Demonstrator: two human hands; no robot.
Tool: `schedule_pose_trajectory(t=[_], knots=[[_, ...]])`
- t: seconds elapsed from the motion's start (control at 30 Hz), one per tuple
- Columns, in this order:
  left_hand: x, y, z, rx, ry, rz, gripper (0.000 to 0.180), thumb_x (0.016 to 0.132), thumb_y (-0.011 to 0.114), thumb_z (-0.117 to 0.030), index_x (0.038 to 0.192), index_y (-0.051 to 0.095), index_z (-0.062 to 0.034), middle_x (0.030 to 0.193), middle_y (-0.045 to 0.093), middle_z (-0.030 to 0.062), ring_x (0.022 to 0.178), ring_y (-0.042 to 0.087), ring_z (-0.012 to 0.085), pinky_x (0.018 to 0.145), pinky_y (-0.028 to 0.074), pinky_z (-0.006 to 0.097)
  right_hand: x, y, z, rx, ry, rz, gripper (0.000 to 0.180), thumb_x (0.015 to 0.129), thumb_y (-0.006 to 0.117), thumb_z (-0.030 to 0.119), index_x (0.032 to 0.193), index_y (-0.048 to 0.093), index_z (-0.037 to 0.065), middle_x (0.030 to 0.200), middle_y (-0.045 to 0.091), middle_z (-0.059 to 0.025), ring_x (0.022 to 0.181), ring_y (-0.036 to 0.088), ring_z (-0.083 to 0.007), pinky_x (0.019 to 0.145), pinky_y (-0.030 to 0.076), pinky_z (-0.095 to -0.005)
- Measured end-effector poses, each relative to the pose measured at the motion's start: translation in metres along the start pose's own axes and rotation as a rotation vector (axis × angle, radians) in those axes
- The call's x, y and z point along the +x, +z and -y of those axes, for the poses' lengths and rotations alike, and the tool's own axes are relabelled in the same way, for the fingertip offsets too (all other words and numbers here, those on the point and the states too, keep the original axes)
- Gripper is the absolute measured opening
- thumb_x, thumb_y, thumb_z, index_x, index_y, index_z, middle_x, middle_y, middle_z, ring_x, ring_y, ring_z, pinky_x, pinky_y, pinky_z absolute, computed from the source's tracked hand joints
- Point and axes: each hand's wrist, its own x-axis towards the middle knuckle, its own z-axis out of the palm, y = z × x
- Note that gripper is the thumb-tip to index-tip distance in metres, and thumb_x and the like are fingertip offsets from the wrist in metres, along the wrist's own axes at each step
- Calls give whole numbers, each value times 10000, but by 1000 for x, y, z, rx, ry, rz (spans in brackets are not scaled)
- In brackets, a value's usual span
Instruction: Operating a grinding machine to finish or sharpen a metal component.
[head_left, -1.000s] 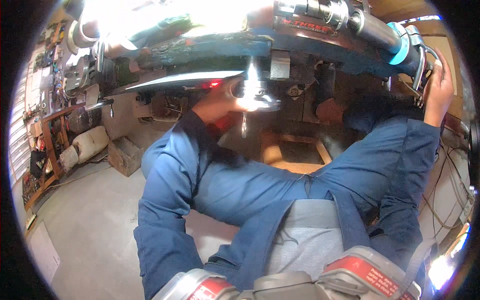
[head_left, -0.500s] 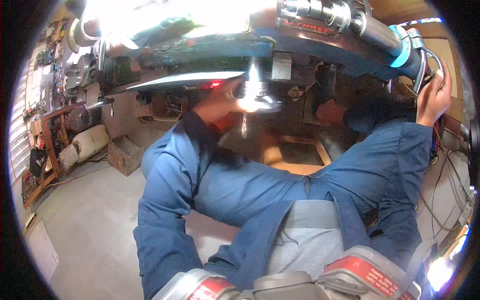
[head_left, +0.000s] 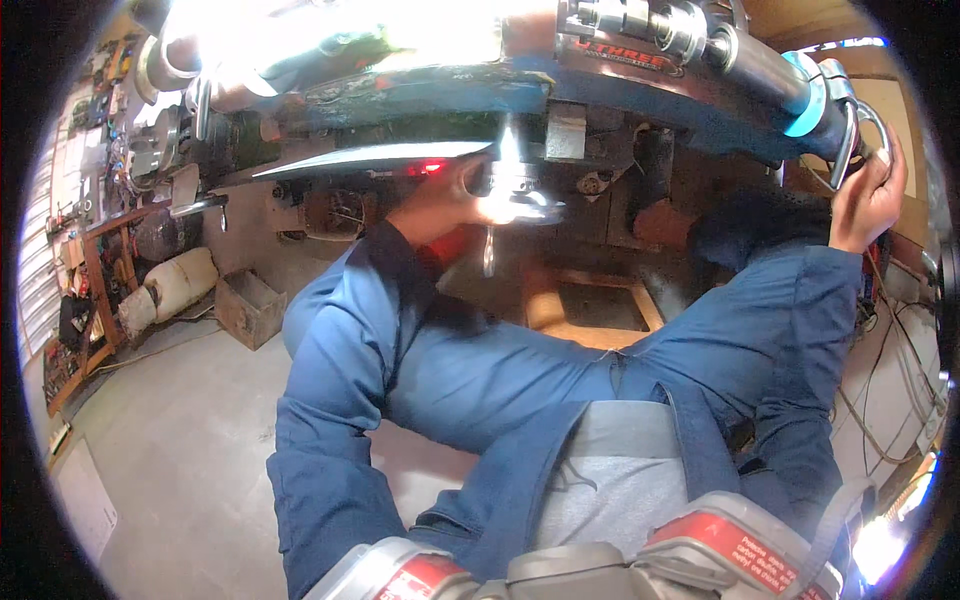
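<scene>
I sit in front of a metal lathe. My left hand (head_left: pixel 440 205) is at a shiny round handwheel (head_left: pixel 530 212) on the lathe's front, its fingers curled at the wheel's left side; glare and the wheel partly hide them. A small crank handle (head_left: pixel 488 252) hangs below the wheel. At the far right my right hand (head_left: pixel 868 208) grips the looped metal handwheel (head_left: pixel 843 155) at the end of the tailstock. The tailstock's grey barrel (head_left: pixel 762 75) carries a bright blue collar (head_left: pixel 803 95).
Strong glare covers the lathe's upper left. Below the machine stands a wooden frame (head_left: pixel 590 328). On the floor at left are a wooden box (head_left: pixel 250 308) and a pale roll (head_left: pixel 180 283). Cables (head_left: pixel 885 400) run at right. Respirator cartridges (head_left: pixel 735 540) show at the lower edge.
My right hand and the tailstock handwheel have turned slightly, and the fingers sit a little farther right. The left hand stays at its handwheel.
</scene>
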Motion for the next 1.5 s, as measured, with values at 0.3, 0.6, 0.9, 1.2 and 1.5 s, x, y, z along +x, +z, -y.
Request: schedule_pose_trajectory(t=[0.3, 0.6, 0.9, 1.2, 1.5], knots=[[-2, 0, -2, -109, -78, -16, 578, 687, 706, -92, 1228, 513, -28, 1025, 597, 30, 897, 550, 125, 796, 468, 287, 16, -10, -2, 45, 292, 242, 323, 979, 449, 212, 1226, 575, 47, 776, 541, 41, 575, 402, -22, 517, 345, -186], [1, -3, 12, -20, -49, -51, 668, 664, 726, -112, 1280, 486, -17, 1127, 601, 74, 986, 560, 145, 860, 456, 303, 31, -14, -8, -85, 203, 354, 305, 958, 474, 222, 1221, 603, 135, 624, 412, 52, 549, 376, -44, 504, 313, -217], [-1, -3, 9, -134, -73, -16, 671, 673, 709, -105, 1293, 470, -12, 1095, 605, 70, 950, 566, 129, 821, 473, 294, 48, -14, -32, -185, 136, 514, 342, 985, 420, 274, 1235, 579, 103, 1166, 599, -101, 1089, 531, -166, 962, 365, -285], [-3, -1, 3, -164, -58, 32, 631, 683, 678, -94, 1278, 481, -21, 1069, 605, 60, 922, 573, 134, 797, 484, 289, 60, -13, -47, -197, 31, 574, 314, 971, 435, 256, 1208, 597, 130, 1141, 626, -122, 1043, 576, -206, 915, 411, -302], [-1, -2, 13, -166, -33, -31, 661, 680, 686, -111, 1291, 462, 4, 1103, 598, 78, 957, 573, 145, 825, 480, 301, 72, -9, -57, -95, 84, 685, 318, 973, 412, 252, 1170, 608, 99, 1100, 628, -132, 1021, 577, -222, 911, 409, -306]])
